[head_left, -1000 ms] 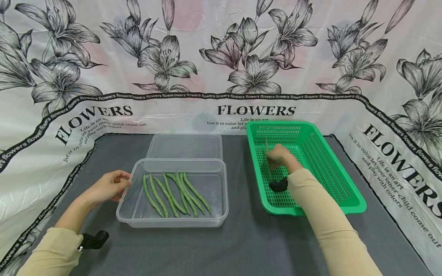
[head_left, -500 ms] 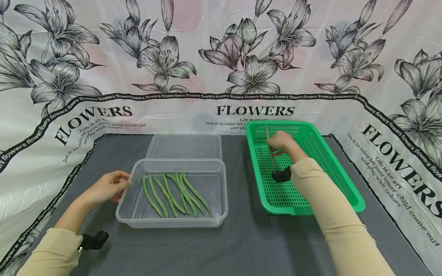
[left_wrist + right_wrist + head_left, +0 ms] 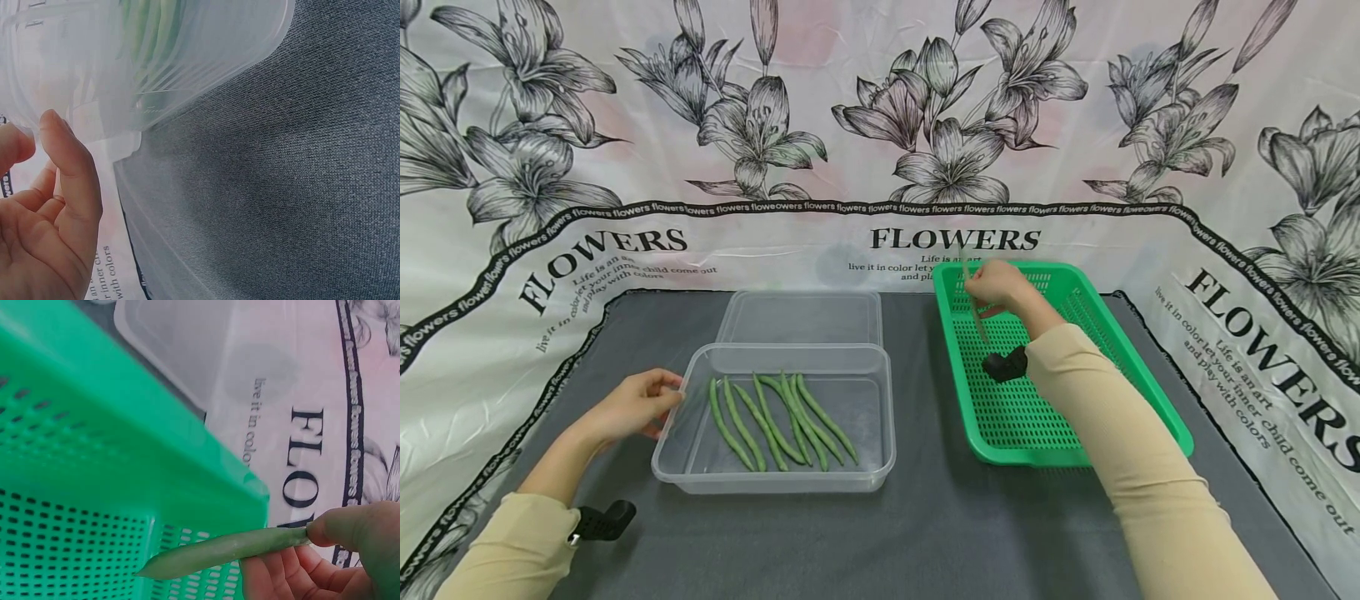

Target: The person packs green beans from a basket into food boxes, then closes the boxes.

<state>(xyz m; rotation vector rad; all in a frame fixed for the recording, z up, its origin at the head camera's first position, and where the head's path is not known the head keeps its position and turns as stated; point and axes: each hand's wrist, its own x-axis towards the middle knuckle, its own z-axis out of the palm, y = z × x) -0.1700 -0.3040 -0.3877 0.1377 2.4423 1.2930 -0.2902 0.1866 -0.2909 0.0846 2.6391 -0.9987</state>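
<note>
Several green beans (image 3: 782, 421) lie side by side in a clear plastic container (image 3: 775, 486). My left hand (image 3: 634, 407) pinches the container's left rim between thumb and fingers; the left wrist view shows that hand (image 3: 53, 212) close against the plastic. Above the far left part of a green perforated basket (image 3: 962, 400), my right hand (image 3: 1000, 287) holds one more green bean (image 3: 219, 551) between thumb and fingers. In the right wrist view, the bean's pointed end reaches over the basket's inside. The basket's near right part is hidden by my right sleeve.
Behind the container lies a clear plastic lid (image 3: 805, 317). A grey cloth (image 3: 917, 525) covers the table, with a gap between container and basket. The flower-printed sheet (image 3: 790, 250) rises behind and at the sides.
My right hand has risen from low in the basket toward its far left rim, carrying the green bean. The left hand and the container have stayed in place.
</note>
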